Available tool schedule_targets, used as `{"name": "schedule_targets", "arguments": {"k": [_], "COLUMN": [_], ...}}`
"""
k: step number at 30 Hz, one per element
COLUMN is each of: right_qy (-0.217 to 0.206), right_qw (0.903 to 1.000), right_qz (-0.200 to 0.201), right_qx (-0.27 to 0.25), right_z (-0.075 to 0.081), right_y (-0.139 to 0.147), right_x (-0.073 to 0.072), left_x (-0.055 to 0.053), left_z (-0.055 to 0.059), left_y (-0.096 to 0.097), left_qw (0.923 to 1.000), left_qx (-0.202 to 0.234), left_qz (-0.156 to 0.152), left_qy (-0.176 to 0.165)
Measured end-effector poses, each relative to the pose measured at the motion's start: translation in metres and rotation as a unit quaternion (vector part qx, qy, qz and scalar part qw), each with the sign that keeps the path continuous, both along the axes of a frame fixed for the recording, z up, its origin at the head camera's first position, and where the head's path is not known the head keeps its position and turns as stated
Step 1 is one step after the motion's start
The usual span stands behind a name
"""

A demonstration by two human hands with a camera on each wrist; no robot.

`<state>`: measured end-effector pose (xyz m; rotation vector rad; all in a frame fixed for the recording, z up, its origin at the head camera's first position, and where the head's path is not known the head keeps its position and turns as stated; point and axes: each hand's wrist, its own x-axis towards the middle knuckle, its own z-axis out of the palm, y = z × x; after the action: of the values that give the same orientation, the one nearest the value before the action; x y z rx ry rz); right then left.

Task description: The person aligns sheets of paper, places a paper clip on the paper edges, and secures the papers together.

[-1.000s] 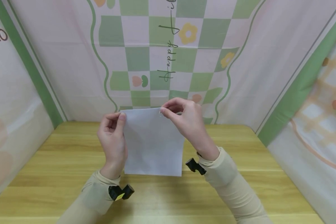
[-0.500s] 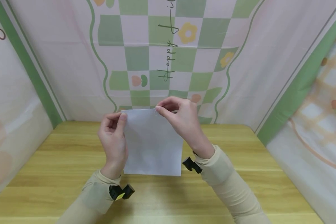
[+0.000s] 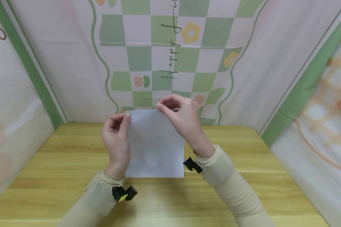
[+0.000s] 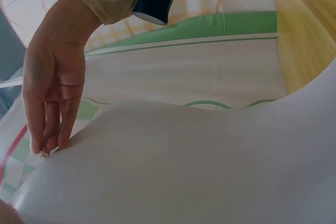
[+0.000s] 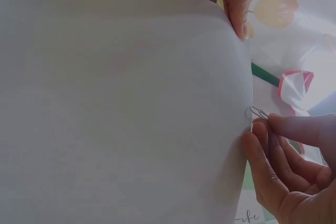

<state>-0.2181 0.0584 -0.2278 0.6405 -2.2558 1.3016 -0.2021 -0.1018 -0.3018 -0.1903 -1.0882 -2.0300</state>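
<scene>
A white sheet of paper, roughly square, is held upright above the wooden table. The left hand pinches its top left corner between thumb and fingers. Along the top edge, the right hand pinches a small wire paper clip. In the right wrist view, one end of the clip overlaps the paper's edge, while its other end lies between the fingertips. Seen from the left wrist, the right hand meets the paper's edge, and the clip is too small there to make out clearly.
The wooden table lies beneath both hands. A patterned cloth with green checks hangs behind it, and more cloth encloses both sides. Each wrist carries a small black camera over a beige sleeve.
The right hand has slid left along the paper's top edge and slightly up, with the paper clip in its fingers. The left hand and paper have barely shifted.
</scene>
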Motion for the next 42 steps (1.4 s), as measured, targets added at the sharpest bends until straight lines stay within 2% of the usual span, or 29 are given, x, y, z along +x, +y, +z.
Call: {"name": "schedule_targets", "arguments": {"k": [5,12,25,36,42], "right_qy": [0.008,0.015,0.038,0.037,0.034], "right_qw": [1.0,0.9998,0.9987,0.9985,0.9988], "right_qz": [0.0,-0.003,0.002,0.015,0.014], "right_qx": [-0.004,-0.013,-0.034,-0.039,-0.033], "right_z": [0.001,0.001,-0.001,-0.003,-0.003], "right_y": [-0.003,-0.007,-0.014,-0.017,-0.018], "right_x": [-0.002,-0.003,-0.007,-0.012,-0.013], "left_x": [0.0,0.0,0.0,0.0,0.0], "left_z": [0.001,0.0,-0.003,-0.002,-0.001], "left_y": [0.0,-0.001,-0.002,0.0,0.001], "left_qw": [1.0,0.9997,0.9997,0.9986,0.9985], "left_qx": [0.007,-0.014,-0.02,-0.042,-0.044], "left_qz": [0.0,0.011,-0.001,0.002,0.001], "left_qy": [0.002,-0.015,-0.012,-0.032,-0.032]}}
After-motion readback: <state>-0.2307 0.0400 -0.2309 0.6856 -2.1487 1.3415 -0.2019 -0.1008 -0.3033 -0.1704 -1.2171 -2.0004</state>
